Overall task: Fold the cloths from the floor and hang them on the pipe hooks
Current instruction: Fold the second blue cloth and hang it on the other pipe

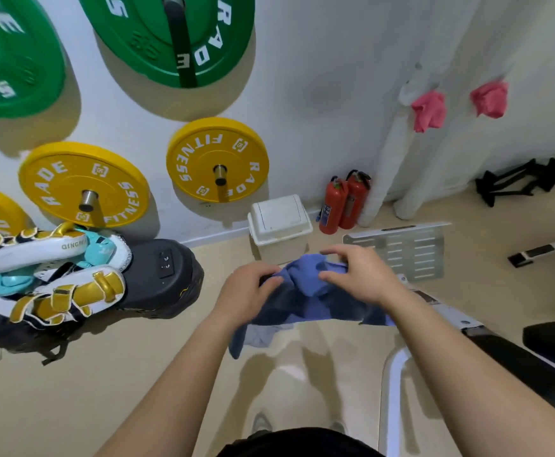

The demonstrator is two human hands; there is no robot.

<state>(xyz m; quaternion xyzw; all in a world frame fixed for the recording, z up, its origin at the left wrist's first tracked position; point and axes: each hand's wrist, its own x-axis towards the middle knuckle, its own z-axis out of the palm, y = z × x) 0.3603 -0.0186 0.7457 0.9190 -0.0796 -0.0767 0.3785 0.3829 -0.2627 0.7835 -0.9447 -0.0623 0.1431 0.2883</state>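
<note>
A blue cloth hangs in the air in front of me, bunched along its top edge and drooping below. My left hand grips its left part and my right hand pinches its right part, both at about the same height. Two pink cloths hang at the right: one pink cloth on the white wrapped pipe, the other pink cloth further right. The hooks themselves are hidden under the cloths.
Green and yellow weight plates hang on the wall. Boxing pads lie on a black cushion at left. A white bin, two red fire extinguishers, a metal plate and a bench stand ahead and right.
</note>
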